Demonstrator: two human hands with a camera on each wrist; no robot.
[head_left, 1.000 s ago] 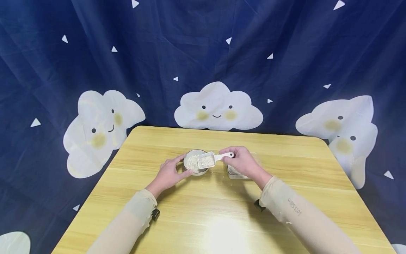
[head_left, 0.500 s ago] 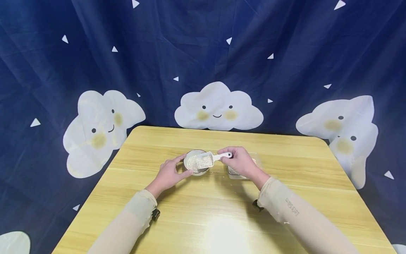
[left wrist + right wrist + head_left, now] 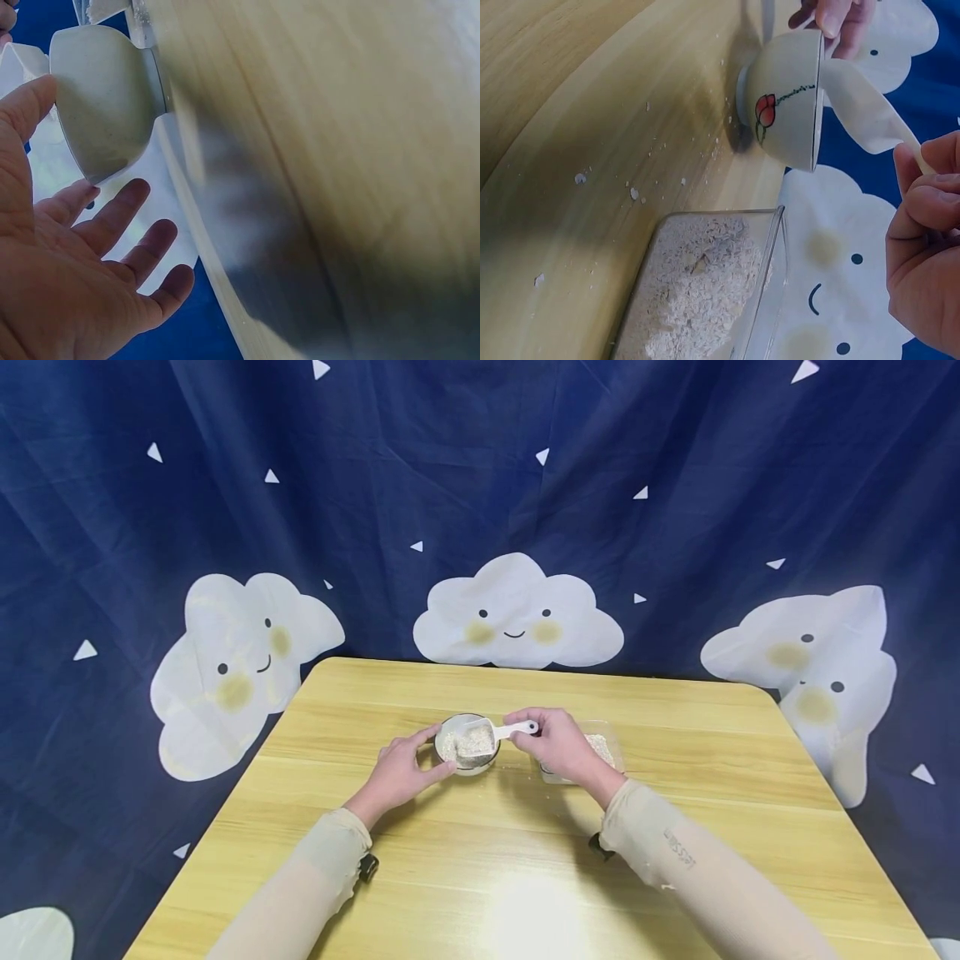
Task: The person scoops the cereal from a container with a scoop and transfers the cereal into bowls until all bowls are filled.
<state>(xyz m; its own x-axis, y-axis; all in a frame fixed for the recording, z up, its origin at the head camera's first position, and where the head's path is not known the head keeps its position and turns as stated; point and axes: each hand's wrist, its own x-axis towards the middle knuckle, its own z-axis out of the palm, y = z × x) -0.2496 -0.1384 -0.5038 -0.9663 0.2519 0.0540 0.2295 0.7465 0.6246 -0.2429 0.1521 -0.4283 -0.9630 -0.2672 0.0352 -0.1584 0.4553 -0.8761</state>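
Note:
A white bowl [image 3: 467, 753] with a red flower mark [image 3: 786, 99] stands mid-table, holding pale flakes. My left hand [image 3: 417, 760] holds its left side between thumb and forefinger; the other fingers [image 3: 131, 225] are spread free beside the bowl [image 3: 105, 105]. My right hand [image 3: 536, 734] pinches the handle of a white scoop [image 3: 480, 740], whose flake-filled head is tilted down into the bowl. In the right wrist view the scoop [image 3: 864, 105] leans over the bowl's rim, with the right hand [image 3: 928, 240] on its handle.
A clear rectangular tub [image 3: 604, 748] of flakes [image 3: 697, 292] sits just right of the bowl, partly behind my right hand. Crumbs [image 3: 634, 193] are scattered on the wooden table [image 3: 525, 877] between them. A blue cloud-print curtain [image 3: 517, 610] hangs behind the table.
My right hand has moved left with the scoop, bringing its head from above the rim down into the bowl and uncovering more of the tub. The left hand has stayed on the bowl.

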